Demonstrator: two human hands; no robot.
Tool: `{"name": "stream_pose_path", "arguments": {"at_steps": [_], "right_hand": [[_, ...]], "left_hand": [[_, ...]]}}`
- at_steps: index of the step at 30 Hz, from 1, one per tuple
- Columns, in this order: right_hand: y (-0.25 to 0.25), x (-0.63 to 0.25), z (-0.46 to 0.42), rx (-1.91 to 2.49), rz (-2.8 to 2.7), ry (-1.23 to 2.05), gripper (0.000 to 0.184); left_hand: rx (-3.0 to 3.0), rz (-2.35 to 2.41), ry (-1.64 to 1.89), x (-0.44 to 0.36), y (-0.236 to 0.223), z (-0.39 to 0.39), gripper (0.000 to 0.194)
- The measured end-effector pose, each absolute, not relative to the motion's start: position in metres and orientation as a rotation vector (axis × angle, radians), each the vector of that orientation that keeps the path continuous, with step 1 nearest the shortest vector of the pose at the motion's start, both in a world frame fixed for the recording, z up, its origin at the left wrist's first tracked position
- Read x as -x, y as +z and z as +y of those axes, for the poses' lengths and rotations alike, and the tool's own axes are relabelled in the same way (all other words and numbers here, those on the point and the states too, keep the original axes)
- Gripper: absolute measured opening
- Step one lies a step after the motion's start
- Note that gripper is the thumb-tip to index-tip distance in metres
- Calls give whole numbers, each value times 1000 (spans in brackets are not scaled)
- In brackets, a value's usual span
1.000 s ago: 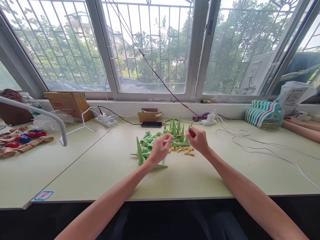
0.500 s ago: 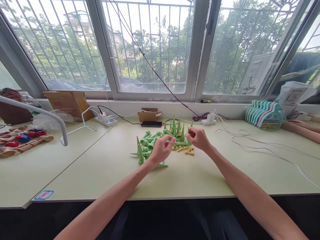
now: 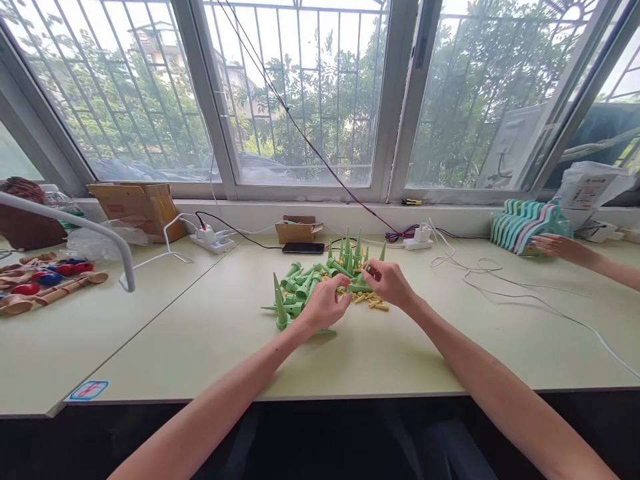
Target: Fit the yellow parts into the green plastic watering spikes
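Observation:
My left hand (image 3: 327,305) hovers at the right side of a heap of green plastic spikes (image 3: 301,288), its thumb and fingers curved and apart with nothing seen between them. Just to its right, the thumb and fingers of my right hand (image 3: 391,283) are pinched together. What they hold, if anything, is too small and partly hidden to make out. Several green cone-shaped spikes (image 3: 358,250) stand upright behind both hands, and one more upright spike (image 3: 383,252) rises behind the right hand. Small yellow sticks (image 3: 379,306) lie scattered below and between the hands.
Behind the heap are a black phone (image 3: 303,248) and a small open cardboard box (image 3: 299,231). White cables (image 3: 493,283) run across the right side. Another person's hand (image 3: 560,247) touches a row of teal hangers (image 3: 527,227). Wooden toys (image 3: 50,280) lie far left.
My right hand has moved left and slightly down, nearer my left hand. My left hand's fingers have parted a little. Another person's hand has reached to the teal hangers.

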State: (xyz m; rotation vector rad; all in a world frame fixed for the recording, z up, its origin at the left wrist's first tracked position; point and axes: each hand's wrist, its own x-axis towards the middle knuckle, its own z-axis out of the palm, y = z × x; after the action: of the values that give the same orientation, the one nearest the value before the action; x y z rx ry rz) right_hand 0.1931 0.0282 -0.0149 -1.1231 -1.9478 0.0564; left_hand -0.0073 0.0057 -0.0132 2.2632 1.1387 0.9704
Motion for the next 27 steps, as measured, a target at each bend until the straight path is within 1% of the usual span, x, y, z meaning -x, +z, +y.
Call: {"name": "stream_pose_path", "arguments": {"at_steps": [5, 20, 27], "right_hand": [[-14, -192, 27, 1134, -1985, 75, 19], [-12, -190, 24, 1159, -1939, 51, 21], [-18, -188, 26, 1177, -2012, 84, 20]], "left_hand": [[-2302, 1111, 921, 8, -15, 4, 29], [-2406, 1200, 812, 7, -19, 7, 32], [-2407, 1172, 841, 8, -22, 10, 33]]}}
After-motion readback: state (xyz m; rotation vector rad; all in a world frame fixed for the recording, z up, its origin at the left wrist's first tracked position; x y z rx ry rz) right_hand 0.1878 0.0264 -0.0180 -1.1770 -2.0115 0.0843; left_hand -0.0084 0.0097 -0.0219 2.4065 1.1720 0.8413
